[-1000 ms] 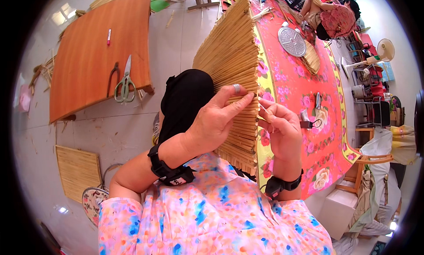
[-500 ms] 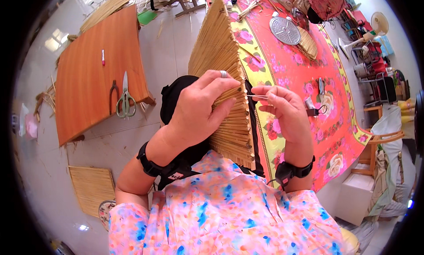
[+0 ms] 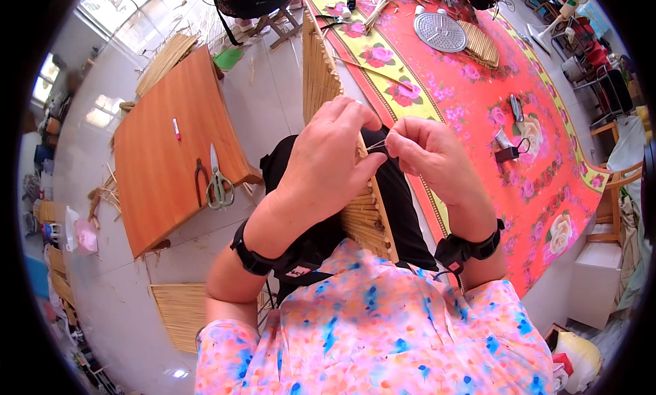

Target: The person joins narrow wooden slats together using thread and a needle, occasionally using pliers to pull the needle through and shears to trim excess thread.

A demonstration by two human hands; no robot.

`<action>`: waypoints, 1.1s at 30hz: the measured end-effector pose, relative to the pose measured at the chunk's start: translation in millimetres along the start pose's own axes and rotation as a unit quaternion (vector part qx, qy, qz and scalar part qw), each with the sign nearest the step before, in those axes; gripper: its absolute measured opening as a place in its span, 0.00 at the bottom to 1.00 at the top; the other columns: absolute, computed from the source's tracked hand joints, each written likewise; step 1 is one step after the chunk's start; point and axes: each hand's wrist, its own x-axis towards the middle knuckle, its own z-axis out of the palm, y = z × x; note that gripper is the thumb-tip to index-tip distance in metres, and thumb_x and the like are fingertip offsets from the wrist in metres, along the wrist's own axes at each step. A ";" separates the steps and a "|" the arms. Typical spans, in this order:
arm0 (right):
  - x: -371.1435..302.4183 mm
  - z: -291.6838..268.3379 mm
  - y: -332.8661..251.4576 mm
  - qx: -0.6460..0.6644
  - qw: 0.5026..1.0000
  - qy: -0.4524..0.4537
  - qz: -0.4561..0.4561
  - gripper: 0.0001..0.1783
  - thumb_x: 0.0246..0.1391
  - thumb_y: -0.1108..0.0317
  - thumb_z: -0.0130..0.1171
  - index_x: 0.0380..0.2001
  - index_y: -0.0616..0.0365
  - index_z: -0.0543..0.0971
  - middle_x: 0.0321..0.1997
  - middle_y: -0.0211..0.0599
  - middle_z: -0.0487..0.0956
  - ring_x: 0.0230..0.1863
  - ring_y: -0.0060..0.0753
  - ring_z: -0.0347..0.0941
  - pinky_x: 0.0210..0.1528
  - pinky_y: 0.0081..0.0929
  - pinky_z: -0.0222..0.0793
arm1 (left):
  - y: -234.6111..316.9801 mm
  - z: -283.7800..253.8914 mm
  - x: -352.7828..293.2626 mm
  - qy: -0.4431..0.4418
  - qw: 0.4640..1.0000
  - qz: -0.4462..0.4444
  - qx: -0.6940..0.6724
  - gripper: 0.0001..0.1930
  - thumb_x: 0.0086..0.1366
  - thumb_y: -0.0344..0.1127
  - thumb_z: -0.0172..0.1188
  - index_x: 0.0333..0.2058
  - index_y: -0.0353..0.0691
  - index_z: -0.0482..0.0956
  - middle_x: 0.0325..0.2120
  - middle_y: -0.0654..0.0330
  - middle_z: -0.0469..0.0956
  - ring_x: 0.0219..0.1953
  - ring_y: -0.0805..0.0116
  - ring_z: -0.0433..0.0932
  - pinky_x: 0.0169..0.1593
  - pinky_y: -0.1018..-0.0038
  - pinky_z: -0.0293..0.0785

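A panel of straw-coloured stalks laid side by side stands on edge over my lap, its row of cut ends facing up. My left hand is wrapped over its upper edge, thumb on the near side and fingers across the top, hiding part of it. A thin pale strand, thread or wire, runs from that edge to my right hand. My right thumb and fingers pinch the strand just right of the panel, with the other fingers curled in.
At left, a wooden table holds scissors, pliers and a marker. A stalk mat lies on the floor. On the flowered red cloth are a grey perforated disc and a black clip.
The panel has turned more edge-on, and the whole view has shifted. My right fingers, looser and more spread before, are now drawn together on the strand. My left hand still grips the panel.
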 end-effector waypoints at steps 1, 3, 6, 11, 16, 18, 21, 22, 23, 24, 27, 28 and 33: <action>0.0 -1.6 1.1 0.000 1.000 0.002 0.001 0.12 0.61 0.63 0.57 0.29 0.61 0.76 0.22 0.20 0.71 0.23 0.10 0.64 0.24 0.14 0.59 | 1.0 0.2 -1.1 0.000 1.000 -0.010 0.000 0.14 0.48 0.29 0.69 0.33 0.37 0.75 0.35 0.54 0.73 0.40 0.52 0.75 0.42 0.64 0.72; 0.0 -2.7 0.2 -0.002 1.000 0.003 0.003 0.12 0.61 0.63 0.57 0.29 0.61 0.76 0.23 0.20 0.71 0.24 0.10 0.64 0.24 0.14 0.60 | 6.3 2.3 -4.0 0.013 0.998 0.005 0.054 0.14 0.47 0.28 0.70 0.31 0.37 0.74 0.35 0.54 0.73 0.40 0.52 0.75 0.42 0.63 0.72; 0.6 -2.5 -2.3 0.020 1.000 0.008 0.009 0.11 0.59 0.65 0.56 0.27 0.61 0.77 0.23 0.21 0.72 0.24 0.11 0.64 0.24 0.14 0.61 | 12.6 10.7 -5.7 0.035 0.991 0.015 0.130 0.13 0.47 0.27 0.69 0.29 0.37 0.74 0.35 0.55 0.73 0.40 0.52 0.75 0.41 0.64 0.72; 0.9 -2.1 -3.9 0.033 0.999 0.017 0.021 0.09 0.54 0.67 0.55 0.25 0.62 0.77 0.22 0.24 0.73 0.23 0.13 0.67 0.25 0.15 0.63 | 11.0 20.1 -4.3 0.058 0.984 0.026 0.166 0.09 0.48 0.28 0.68 0.26 0.38 0.75 0.33 0.56 0.74 0.38 0.55 0.75 0.40 0.64 0.72; 6.0 -10.8 12.6 0.069 0.997 0.016 0.037 0.09 0.53 0.67 0.55 0.25 0.62 0.77 0.23 0.25 0.74 0.22 0.14 0.67 0.24 0.15 0.63 | -1.3 9.4 -7.6 0.055 0.996 -0.033 0.060 0.06 0.51 0.28 0.66 0.26 0.37 0.77 0.29 0.57 0.74 0.32 0.59 0.76 0.36 0.67 0.72; 4.5 -11.0 14.9 0.076 0.996 0.020 0.039 0.09 0.53 0.67 0.55 0.25 0.61 0.77 0.23 0.25 0.74 0.22 0.14 0.67 0.24 0.15 0.63 | -0.9 2.7 -9.2 0.047 0.995 -0.081 0.022 0.05 0.53 0.26 0.65 0.27 0.36 0.77 0.29 0.60 0.75 0.31 0.68 0.74 0.34 0.73 0.68; 3.8 -12.7 23.8 0.083 0.996 0.015 0.033 0.09 0.55 0.66 0.55 0.28 0.61 0.77 0.24 0.25 0.74 0.23 0.13 0.67 0.24 0.15 0.64 | -9.5 -1.2 -13.4 0.039 0.993 -0.109 -0.026 0.03 0.57 0.25 0.63 0.29 0.36 0.77 0.31 0.65 0.75 0.30 0.80 0.69 0.32 0.82 0.63; 3.2 -13.2 25.6 0.088 0.996 0.013 0.029 0.09 0.56 0.66 0.55 0.28 0.62 0.77 0.24 0.24 0.74 0.23 0.14 0.67 0.25 0.15 0.64 | -10.6 -1.4 -15.1 0.038 0.991 -0.120 -0.043 0.03 0.58 0.25 0.63 0.29 0.36 0.77 0.31 0.65 0.75 0.29 0.81 0.69 0.32 0.83 0.62; 3.5 -13.8 27.4 0.092 0.995 0.010 0.026 0.09 0.56 0.66 0.55 0.29 0.62 0.77 0.24 0.24 0.74 0.23 0.14 0.68 0.25 0.15 0.64 | -11.4 -1.0 -15.8 0.037 0.989 -0.131 -0.060 0.03 0.59 0.25 0.62 0.30 0.35 0.77 0.32 0.66 0.76 0.29 0.82 0.69 0.31 0.84 0.62; 3.8 -13.7 28.7 0.095 0.995 0.013 0.026 0.09 0.57 0.66 0.55 0.28 0.61 0.77 0.24 0.24 0.74 0.23 0.13 0.67 0.25 0.14 0.63 | -11.2 -0.3 -15.3 0.045 0.988 -0.134 -0.065 0.03 0.57 0.25 0.63 0.29 0.36 0.77 0.30 0.65 0.76 0.28 0.80 0.69 0.31 0.82 0.62; 5.0 -13.3 32.4 0.096 0.995 0.018 0.026 0.08 0.58 0.67 0.56 0.28 0.59 0.76 0.25 0.24 0.74 0.22 0.12 0.65 0.24 0.13 0.61 | -11.3 1.2 -14.1 0.061 0.985 -0.139 -0.078 0.04 0.55 0.25 0.64 0.28 0.36 0.78 0.27 0.63 0.78 0.26 0.76 0.70 0.29 0.79 0.62; 5.7 -13.8 34.2 0.091 0.995 0.017 0.026 0.08 0.58 0.67 0.56 0.28 0.60 0.76 0.24 0.24 0.74 0.22 0.12 0.65 0.24 0.13 0.61 | -12.1 1.0 -14.0 0.060 0.985 -0.138 -0.079 0.04 0.55 0.25 0.64 0.28 0.36 0.78 0.28 0.63 0.79 0.26 0.77 0.69 0.28 0.80 0.62; 6.0 -17.8 41.2 0.074 0.997 0.012 0.023 0.12 0.59 0.64 0.56 0.30 0.64 0.77 0.22 0.24 0.72 0.22 0.14 0.67 0.24 0.17 0.62 | -1.7 1.2 -7.5 0.052 0.970 -0.179 -0.156 0.03 0.59 0.23 0.63 0.31 0.34 0.78 0.31 0.62 0.82 0.25 0.82 0.71 0.28 0.85 0.64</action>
